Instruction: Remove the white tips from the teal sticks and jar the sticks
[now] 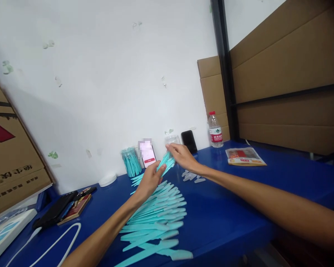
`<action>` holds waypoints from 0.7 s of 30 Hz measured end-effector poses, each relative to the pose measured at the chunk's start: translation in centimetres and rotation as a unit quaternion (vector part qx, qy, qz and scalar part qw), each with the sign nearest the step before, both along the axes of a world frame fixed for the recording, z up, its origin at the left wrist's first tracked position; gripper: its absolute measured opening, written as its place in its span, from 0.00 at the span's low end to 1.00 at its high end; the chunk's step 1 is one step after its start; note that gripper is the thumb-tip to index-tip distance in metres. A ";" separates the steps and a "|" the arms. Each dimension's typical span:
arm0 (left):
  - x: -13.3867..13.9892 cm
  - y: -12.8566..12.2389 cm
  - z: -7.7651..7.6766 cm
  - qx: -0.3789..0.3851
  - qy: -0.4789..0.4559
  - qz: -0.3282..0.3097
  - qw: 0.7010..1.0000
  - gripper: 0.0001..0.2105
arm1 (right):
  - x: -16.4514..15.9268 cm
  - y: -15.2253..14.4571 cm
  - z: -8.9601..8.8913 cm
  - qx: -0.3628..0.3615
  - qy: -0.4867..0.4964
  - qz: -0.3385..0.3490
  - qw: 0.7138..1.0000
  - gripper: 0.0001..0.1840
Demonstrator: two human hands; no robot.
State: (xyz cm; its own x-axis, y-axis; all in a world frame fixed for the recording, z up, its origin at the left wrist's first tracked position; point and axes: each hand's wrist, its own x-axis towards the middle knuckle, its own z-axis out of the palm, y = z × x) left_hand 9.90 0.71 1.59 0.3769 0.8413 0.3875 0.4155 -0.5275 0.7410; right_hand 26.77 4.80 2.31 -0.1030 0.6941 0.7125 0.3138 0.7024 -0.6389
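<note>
My left hand [150, 180] is closed round a small bunch of turquoise eyebrow razors [164, 162], held slanting over the table. At the bunch's upper end, the fingers of my right hand [182, 155] are pinched together on the razors. Beneath my left hand, many more turquoise razors [158, 215] lie fanned in an overlapping row, their paler blade ends to the right. Small translucent caps [193, 176] are scattered below my right wrist. A clear tub [131, 163] packed with upright turquoise razors stands by the wall, and a second clear tub [172, 139] is partly behind my right hand.
A lit phone [147, 154] and a dark phone [189, 141] lean against the wall. On the right are a water bottle [215, 129] and a food packet [245, 156]. A white lid [107, 180], a black pouch [57, 208] and a white cable [72, 243] lie left on the blue table [222, 218].
</note>
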 end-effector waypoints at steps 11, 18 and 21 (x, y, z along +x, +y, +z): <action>-0.4 -0.4 -0.7 0.087 0.093 0.028 0.991 0.15 | -0.3 -0.6 -0.2 0.073 -0.060 -0.009 0.995 0.21; -0.2 -0.8 -0.8 0.170 0.157 0.069 0.971 0.15 | 0.3 0.1 0.1 0.111 -0.137 -0.060 0.982 0.28; 0.1 -0.9 -0.4 0.182 0.171 0.086 0.964 0.17 | 0.6 0.2 0.5 0.123 -0.131 -0.074 0.981 0.29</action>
State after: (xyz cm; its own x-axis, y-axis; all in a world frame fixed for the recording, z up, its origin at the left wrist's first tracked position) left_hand 9.97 -0.15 1.22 0.4013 0.7346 0.5471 0.7075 -0.6280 0.3241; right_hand 27.37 4.95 2.81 -0.2159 0.5254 0.8230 0.5539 0.7601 -0.3399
